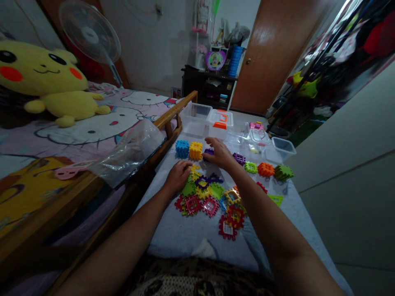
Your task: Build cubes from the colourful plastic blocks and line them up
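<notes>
My left hand (178, 176) is at the left edge of a loose pile of plastic interlocking tiles, fingers curled together, fingertips on a yellow tile (195, 169). My right hand (220, 153) reaches farther forward over a purple tile stack (209, 152), thumb and fingers apart, partly covering it. Left of that stand a yellow stack (195, 151) and a blue stack (182, 149). The pile includes a green tile (217, 190), a pink-red tile (210, 206) and a red tile (227, 228). My right forearm hides part of the pile.
Right of my hand stand another purple stack (239, 158), an orange stack (266, 169) and a green stack (284, 172). Clear plastic boxes (194, 123) line the table's far end. A wooden bed rail (160, 119) runs along the left, with a plastic bag (132, 152) over it.
</notes>
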`<state>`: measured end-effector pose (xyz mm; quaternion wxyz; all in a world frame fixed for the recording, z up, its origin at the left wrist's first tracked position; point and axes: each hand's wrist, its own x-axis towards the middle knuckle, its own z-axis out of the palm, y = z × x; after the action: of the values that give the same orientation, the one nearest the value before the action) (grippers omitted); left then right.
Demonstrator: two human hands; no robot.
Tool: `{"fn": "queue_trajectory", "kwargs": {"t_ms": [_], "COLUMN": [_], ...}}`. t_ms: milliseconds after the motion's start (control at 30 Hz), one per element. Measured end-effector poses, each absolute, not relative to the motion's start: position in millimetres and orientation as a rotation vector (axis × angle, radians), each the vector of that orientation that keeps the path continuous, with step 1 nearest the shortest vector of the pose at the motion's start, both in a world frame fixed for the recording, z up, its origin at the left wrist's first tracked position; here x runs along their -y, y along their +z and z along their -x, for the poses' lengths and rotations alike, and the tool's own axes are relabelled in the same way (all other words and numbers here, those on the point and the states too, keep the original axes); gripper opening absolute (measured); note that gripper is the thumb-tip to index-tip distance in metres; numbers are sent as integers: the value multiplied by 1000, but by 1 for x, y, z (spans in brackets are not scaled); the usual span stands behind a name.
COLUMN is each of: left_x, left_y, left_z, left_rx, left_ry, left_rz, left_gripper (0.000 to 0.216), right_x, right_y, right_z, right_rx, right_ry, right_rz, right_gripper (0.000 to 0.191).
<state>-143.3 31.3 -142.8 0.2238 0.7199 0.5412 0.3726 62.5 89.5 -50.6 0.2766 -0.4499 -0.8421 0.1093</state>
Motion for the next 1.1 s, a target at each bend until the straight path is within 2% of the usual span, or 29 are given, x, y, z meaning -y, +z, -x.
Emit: {"fn": "queue_trajectory", "kwargs": {"t_ms": [133,233,467,633,733,867,1000,1100], "left_x": [-28,-24,-12,1,5,5,1,0], "left_y": [-139,-136,-126,-114,-110,-113,-118,-119], "left_z": [141,140,137,130,127,127,126,124], "left_rx": [-1472,-1416,-1252,-1133,-1125,-1152,-1179,-1164], "left_ry": [995,983,925,680,579,628,739,776], "left_rz": [-1992,-1981,-2153,-2296,-2318,-2310,-2297,-2302], "left_gripper": [28,28,35,60,71,61,44,38], "right_x": [-42,-8,30,33,33,28,22,21], "right_y": [-47,-55,-74,-83,-89,-96,-104,-107], "right_z": [-103,-131,-163,-165,-165,-168,-171,-171], "right_rx": [2378,2457,2571,2572,2493,2323,2119,2062], "right_ry": [458,536,525,546,495,507,466,312], "right_rz": [1250,1343,1478,1489,1499,1527,1587,1646], "right_gripper": [31,24,31,34,26,12,11,14]}}
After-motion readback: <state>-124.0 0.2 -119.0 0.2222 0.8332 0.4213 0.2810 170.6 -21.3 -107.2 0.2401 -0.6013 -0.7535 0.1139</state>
